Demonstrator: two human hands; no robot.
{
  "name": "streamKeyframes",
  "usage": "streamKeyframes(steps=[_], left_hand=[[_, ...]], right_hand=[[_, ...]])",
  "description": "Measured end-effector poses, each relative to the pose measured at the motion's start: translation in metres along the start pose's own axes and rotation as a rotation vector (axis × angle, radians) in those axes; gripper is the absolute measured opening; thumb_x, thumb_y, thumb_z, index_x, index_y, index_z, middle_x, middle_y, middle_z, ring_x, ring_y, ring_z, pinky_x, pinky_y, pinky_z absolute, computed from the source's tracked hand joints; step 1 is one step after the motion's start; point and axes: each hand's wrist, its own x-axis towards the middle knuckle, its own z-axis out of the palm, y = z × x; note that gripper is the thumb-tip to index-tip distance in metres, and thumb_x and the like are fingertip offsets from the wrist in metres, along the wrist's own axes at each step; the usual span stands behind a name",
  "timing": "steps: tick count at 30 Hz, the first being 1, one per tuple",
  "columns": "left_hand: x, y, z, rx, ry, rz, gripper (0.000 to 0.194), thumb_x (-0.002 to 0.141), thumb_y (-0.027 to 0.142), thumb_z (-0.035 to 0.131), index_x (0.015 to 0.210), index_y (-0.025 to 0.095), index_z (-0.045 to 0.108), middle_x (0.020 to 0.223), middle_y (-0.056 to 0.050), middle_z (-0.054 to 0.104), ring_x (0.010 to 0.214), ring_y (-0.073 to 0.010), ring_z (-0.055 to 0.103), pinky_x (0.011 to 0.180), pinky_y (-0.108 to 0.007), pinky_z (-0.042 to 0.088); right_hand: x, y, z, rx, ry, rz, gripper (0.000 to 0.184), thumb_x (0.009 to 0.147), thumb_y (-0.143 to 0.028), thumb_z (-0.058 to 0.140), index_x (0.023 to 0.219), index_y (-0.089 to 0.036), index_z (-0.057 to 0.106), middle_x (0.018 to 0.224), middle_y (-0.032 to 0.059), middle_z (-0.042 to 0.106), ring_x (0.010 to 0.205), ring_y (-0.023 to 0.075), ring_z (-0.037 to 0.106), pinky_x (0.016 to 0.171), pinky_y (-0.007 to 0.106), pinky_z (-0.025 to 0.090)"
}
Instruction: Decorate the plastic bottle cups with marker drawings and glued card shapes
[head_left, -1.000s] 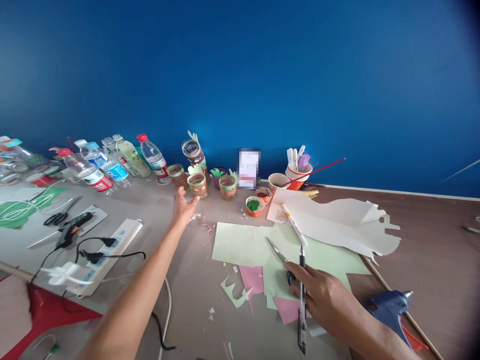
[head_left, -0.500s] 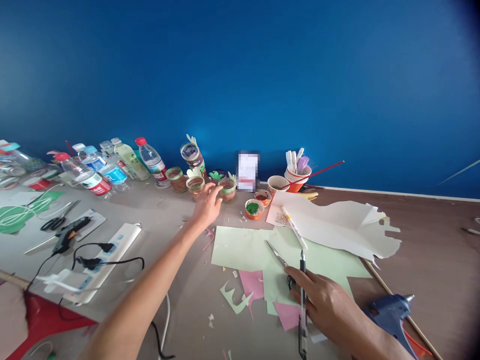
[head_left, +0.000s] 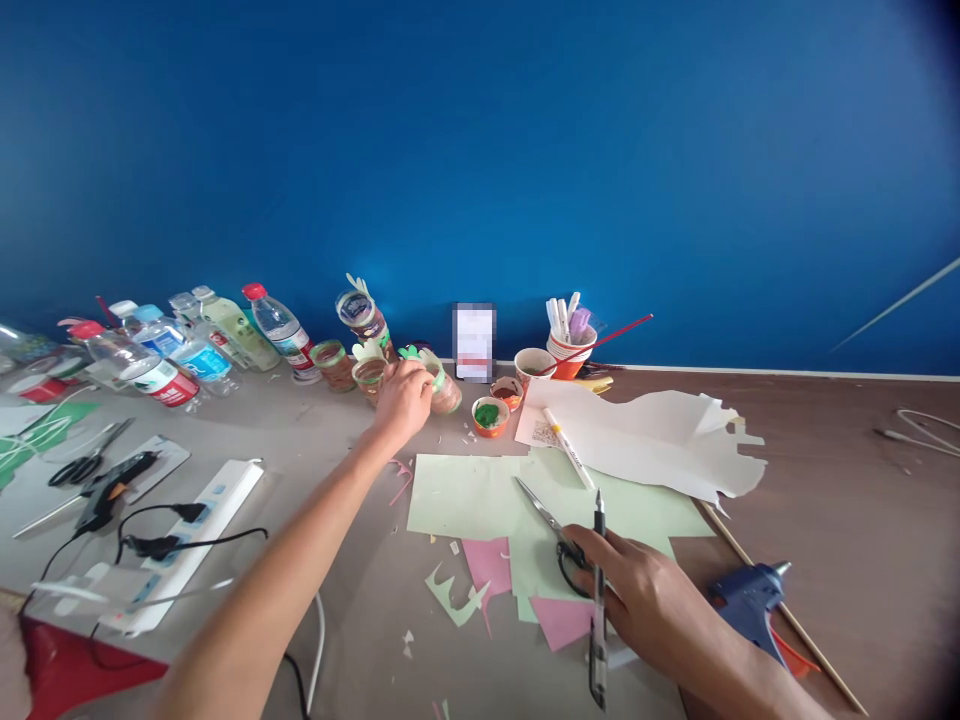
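My left hand (head_left: 405, 398) is closed on a small clear cup (head_left: 448, 392) with brown sides and a green rim, which tilts; the fingertips are partly hidden. Just beside it stands another brown-sided cup (head_left: 368, 380) with a pale paper petal shape on its rim. Over the pale green paper (head_left: 465, 495), my right hand (head_left: 637, 590) has a black-and-clear pen (head_left: 598, 610) between its fingers. Those fingers also reach the black handles of the scissors (head_left: 540, 505), whose blades lie over the paper. Whether they grip the handles is unclear.
Plastic bottles (head_left: 281, 330) and a power strip (head_left: 199, 535) with cables occupy the left. Paint cups (head_left: 490, 418), a phone (head_left: 475, 340) and a cup of markers (head_left: 574, 350) stand near the wall. A blue glue gun (head_left: 750, 600) lies at right.
My left hand has closed on the green-rimmed cup, which now tilts. My right hand has moved slightly against the scissors' handles, pen still between its fingers. The whole view has shifted a little.
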Motion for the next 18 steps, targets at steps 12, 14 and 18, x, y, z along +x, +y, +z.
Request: streamKeyframes(steps=[12,14,18], left_hand=[[-0.035,0.074,-0.051,-0.493,-0.425,-0.130,0.026,0.081,0.043,0.060,0.072,0.018,0.061,0.066,0.003,0.058,0.062,-0.0124,0.049,0.059,-0.025,0.036],[-0.042,0.089,-0.051,-0.549,-0.478,-0.141,0.029,0.079,0.045,0.062,0.070,0.018,0.059,0.061,0.005,0.052,0.058,-0.0112,0.044,0.056,-0.024,0.033],[-0.053,0.111,-0.051,-0.548,-0.488,-0.137,0.031,0.080,0.046,0.062,0.066,0.018,0.056,0.058,0.006,0.047,0.056,-0.0110,0.041,0.054,-0.025,0.030]], right_hand=[[0.047,-0.028,-0.029,0.554,0.239,0.174,0.034,0.091,-0.032,0.053,0.124,-0.023,0.049,0.112,0.0125,0.067,0.100,0.0261,0.065,0.081,0.040,0.055],[0.056,-0.038,-0.030,0.645,0.250,0.211,0.041,0.087,-0.032,0.056,0.126,-0.023,0.047,0.116,0.0135,0.065,0.103,0.0267,0.064,0.084,0.042,0.054],[0.063,-0.050,-0.024,0.782,0.282,0.224,0.054,0.078,-0.026,0.062,0.128,-0.023,0.044,0.120,0.0129,0.061,0.099,0.0251,0.063,0.084,0.043,0.054]])
